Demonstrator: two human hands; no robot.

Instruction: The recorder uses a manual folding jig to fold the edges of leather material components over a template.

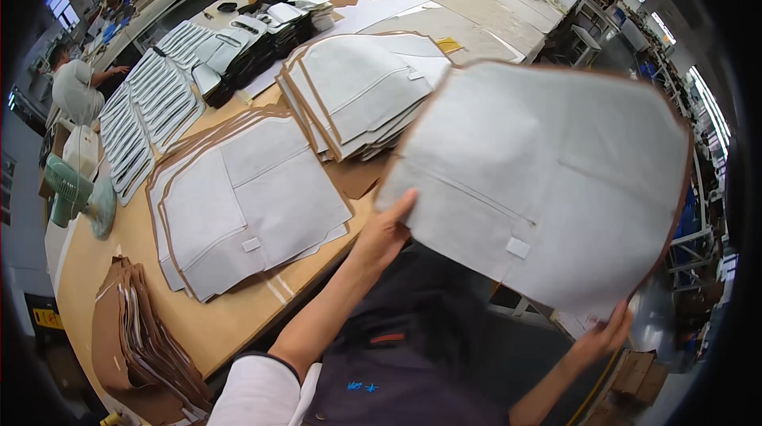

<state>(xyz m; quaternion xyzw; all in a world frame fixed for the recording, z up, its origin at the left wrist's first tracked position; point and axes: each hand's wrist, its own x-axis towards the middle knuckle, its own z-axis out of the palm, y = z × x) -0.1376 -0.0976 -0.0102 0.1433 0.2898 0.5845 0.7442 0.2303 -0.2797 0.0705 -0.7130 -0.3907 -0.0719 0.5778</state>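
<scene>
A large pale grey fabric panel (548, 164) with brown edging is held up in front of me, off the table. It has a stitched seam and a small white label low on its face. My left hand (385, 229) grips its lower left edge, the thumb lying on the near face. At the lower right corner my right hand (603, 333) is closed on the edge, slightly blurred. To the left lies a stack of similar panels (246, 196), and beyond it another, thicker panel stack (357, 84).
Folded brown pieces (135, 331) stand at the table's near left. Rows of padded grey pieces (163, 84) and a pile of black-and-grey pieces (254, 45) lie farther back, with a green fan (67, 184) at the left edge. Two other people (77, 88) are at tables beyond.
</scene>
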